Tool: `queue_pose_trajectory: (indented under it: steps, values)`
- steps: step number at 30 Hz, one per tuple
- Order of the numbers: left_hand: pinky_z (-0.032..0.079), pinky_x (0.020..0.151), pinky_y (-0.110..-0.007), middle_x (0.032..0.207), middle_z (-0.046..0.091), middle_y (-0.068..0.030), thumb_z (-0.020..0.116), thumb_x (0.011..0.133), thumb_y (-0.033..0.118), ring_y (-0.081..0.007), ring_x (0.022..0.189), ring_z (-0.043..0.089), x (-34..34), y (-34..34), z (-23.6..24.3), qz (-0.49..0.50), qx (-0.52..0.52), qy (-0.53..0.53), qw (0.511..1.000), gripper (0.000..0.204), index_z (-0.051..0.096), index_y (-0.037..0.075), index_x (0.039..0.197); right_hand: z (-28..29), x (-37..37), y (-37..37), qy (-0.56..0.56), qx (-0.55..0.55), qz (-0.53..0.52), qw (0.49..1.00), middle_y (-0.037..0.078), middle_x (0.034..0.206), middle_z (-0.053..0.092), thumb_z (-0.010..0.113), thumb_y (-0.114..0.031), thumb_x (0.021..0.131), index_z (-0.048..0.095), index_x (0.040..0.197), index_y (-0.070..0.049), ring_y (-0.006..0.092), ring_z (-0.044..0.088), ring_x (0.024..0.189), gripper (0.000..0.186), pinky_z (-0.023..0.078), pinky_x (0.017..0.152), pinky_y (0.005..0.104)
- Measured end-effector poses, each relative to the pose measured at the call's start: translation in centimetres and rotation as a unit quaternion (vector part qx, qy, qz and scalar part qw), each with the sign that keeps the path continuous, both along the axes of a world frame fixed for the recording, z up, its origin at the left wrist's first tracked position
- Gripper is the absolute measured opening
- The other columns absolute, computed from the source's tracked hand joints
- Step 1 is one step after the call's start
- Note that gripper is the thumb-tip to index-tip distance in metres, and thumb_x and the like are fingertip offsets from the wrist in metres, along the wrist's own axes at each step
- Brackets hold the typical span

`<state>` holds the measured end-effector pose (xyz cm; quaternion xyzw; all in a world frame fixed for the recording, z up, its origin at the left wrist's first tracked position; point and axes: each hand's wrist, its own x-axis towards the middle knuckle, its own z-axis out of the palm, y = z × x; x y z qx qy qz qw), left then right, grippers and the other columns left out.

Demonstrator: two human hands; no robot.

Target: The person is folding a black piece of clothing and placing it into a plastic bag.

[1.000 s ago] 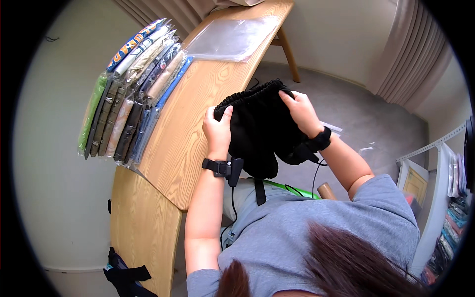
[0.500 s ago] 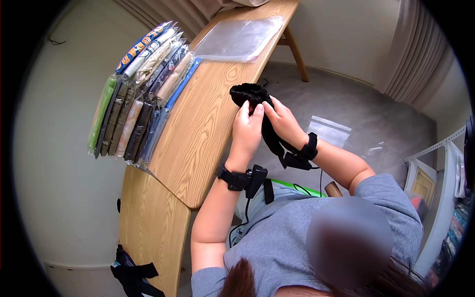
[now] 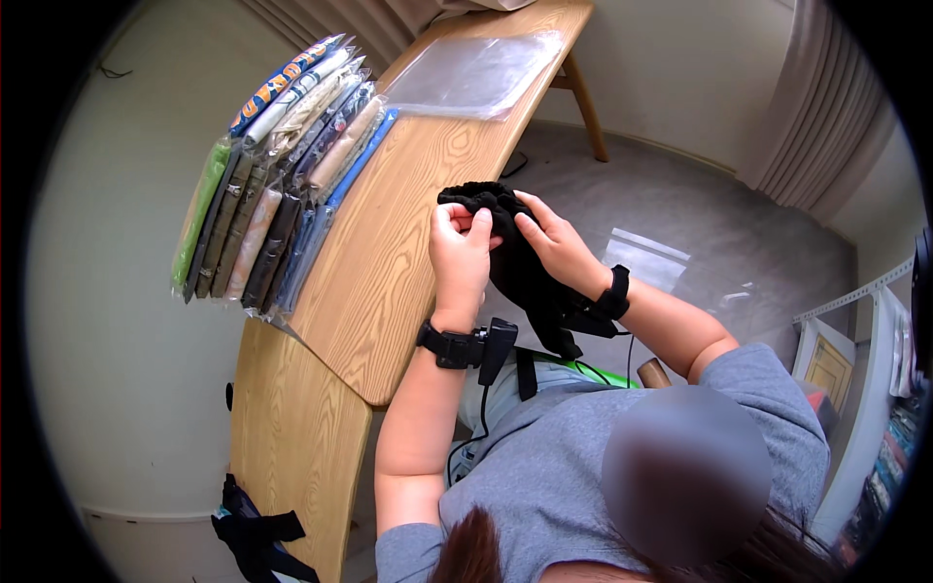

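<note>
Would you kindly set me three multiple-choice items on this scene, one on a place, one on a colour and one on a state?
1. Where does the clear plastic bag lie?
A. on the far end of the wooden table
B. on the person's lap
C. on the shelf

2. What colour is the cloth in the hands?
A. white
B. black
C. green

3. How is the cloth held?
A. by the left hand alone
B. by neither hand
C. by the left hand and the right hand

Answers: 1 A, it lies flat at the table's far end. 2 B, the fabric is black throughout. 3 C, both hands pinch its gathered top.
</note>
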<state>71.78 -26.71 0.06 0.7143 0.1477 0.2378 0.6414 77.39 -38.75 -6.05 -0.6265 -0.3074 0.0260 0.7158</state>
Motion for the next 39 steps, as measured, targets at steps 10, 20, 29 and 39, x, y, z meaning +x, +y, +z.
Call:
queue_pose_trajectory:
  steps: [10,20,29,39]
  values:
    - [0.056,0.064,-0.024,0.091,0.056,-0.0066,0.058,0.09,0.008,-0.0107,0.078,0.058,-0.7,-0.5,-0.4,-0.025,0.048,0.024,0.998,0.016,0.046,0.001,0.098,-0.3,0.0,0.1,-0.001,0.001,0.012,1.0,0.022,0.107,0.063,0.052,-0.026,0.095,0.042,0.131,-0.003,0.0352,0.062,0.1,0.044,0.048,0.085,0.035]
    - [0.05,0.075,-0.032,0.093,0.06,-0.0101,0.074,0.074,0.019,-0.0224,0.083,0.061,-2.3,1.6,3.7,-0.066,0.39,0.066,0.916,0.043,0.056,0.001,0.109,-0.4,1.4,-2.6,-0.027,-0.046,0.045,0.998,0.02,0.111,0.062,0.061,-0.003,0.074,0.042,0.13,0.0,0.0269,0.062,0.102,0.059,0.047,0.089,0.0327]
    - [0.049,0.083,-0.038,0.105,0.064,-0.0152,0.081,0.064,0.035,-0.0307,0.097,0.062,-1.6,1.7,5.2,-0.195,0.5,0.115,0.836,0.064,0.059,0.003,0.115,2.4,1.1,-4.3,-0.024,-0.071,0.223,0.972,0.01,0.112,0.059,0.058,0.002,0.075,0.044,0.13,-0.001,0.0149,0.055,0.106,0.057,0.042,0.094,0.0286]
    - [0.048,0.07,-0.039,0.083,0.062,-0.017,0.074,0.071,0.023,-0.0355,0.08,0.06,-1.2,0.8,6.9,-0.246,0.539,0.145,0.792,0.03,0.064,0.001,0.089,-2.2,3.4,-9.6,-0.185,-0.186,0.071,0.962,0.01,0.117,0.061,0.073,-0.015,0.076,0.05,0.127,-0.009,0.0252,0.056,0.111,0.057,0.044,0.096,0.038]
